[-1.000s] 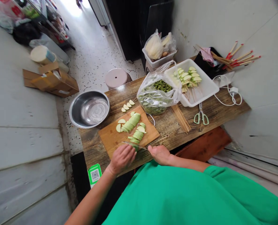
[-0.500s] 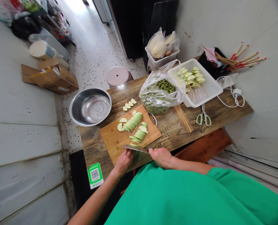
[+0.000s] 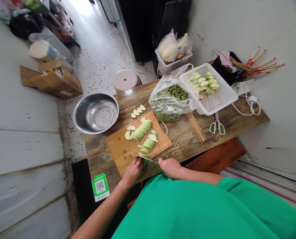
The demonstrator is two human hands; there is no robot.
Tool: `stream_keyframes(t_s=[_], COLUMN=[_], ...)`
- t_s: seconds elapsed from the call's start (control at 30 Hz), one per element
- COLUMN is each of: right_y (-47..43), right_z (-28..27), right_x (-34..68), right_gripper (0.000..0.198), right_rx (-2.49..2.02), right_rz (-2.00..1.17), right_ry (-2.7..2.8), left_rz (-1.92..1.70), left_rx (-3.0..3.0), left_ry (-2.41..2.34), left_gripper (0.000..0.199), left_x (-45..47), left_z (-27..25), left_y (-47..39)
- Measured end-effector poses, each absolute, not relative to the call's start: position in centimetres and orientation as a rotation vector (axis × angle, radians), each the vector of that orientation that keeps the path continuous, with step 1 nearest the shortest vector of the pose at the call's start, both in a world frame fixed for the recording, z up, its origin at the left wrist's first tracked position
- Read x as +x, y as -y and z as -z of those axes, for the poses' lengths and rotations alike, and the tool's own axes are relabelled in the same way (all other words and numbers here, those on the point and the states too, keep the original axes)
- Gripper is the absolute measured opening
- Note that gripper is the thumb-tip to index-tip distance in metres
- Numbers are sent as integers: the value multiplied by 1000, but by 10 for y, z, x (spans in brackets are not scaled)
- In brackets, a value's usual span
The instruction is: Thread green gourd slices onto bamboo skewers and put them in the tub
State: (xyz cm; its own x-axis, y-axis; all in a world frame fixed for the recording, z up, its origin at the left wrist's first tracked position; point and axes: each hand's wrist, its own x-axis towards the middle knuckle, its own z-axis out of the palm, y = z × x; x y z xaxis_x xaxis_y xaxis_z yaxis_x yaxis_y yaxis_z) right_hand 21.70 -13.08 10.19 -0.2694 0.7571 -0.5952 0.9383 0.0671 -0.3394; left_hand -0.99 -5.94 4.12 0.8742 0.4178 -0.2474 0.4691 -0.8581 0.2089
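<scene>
My right hand (image 3: pixel 170 167) is closed round the handle of a kitchen knife (image 3: pixel 148 158), its blade pointing left over the near edge of the wooden cutting board (image 3: pixel 118 146). Against the blade's near side, the fingers of my left hand (image 3: pixel 133 171) press on an uncut piece of zucchini (image 3: pixel 145 163), mostly hidden by blade and hand. Just beyond the blade lies a row of zucchini slices (image 3: pixel 148 143). A second, longer row of slices (image 3: pixel 141 130) sits farther back on the board, with a few loose half-rounds at its left.
Left of the board stands a steel basin (image 3: pixel 96 113). Behind and right are a plastic bag of green pods (image 3: pixel 172 99), a white tray (image 3: pixel 225 96) with skewered slices, bamboo skewers (image 3: pixel 195 127) and scissors (image 3: pixel 217 124). Several half-rounds on a skewer (image 3: pixel 138 111) lie behind the board.
The knife blade has tilted, now showing as a thin edge, and has shifted slightly right at its tip. Both hands stay almost in place.
</scene>
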Motion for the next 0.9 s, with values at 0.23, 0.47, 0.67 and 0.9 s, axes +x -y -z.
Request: stream_keyframes(t_s=[0.23, 0.47, 0.67, 0.9], right_y=[131, 132, 134, 133], right_z=[-95, -103, -107, -110], right_x=[217, 225, 222, 223], right_gripper=[17, 17, 18, 17], right_rx=[1710, 1732, 1748, 1726], right_rz=[1003, 961, 941, 968], right_ry=[-2092, -2162, -2189, -2165], left_rz=[274, 212, 201, 152], left_rx=[2828, 2799, 2804, 2828], left_ry=[-651, -651, -657, -656], left_gripper=[39, 37, 35, 36], left_x=[-12, -6, -6, -13], left_z=[-42, -43, -41, -32], left_y=[59, 49, 51, 56])
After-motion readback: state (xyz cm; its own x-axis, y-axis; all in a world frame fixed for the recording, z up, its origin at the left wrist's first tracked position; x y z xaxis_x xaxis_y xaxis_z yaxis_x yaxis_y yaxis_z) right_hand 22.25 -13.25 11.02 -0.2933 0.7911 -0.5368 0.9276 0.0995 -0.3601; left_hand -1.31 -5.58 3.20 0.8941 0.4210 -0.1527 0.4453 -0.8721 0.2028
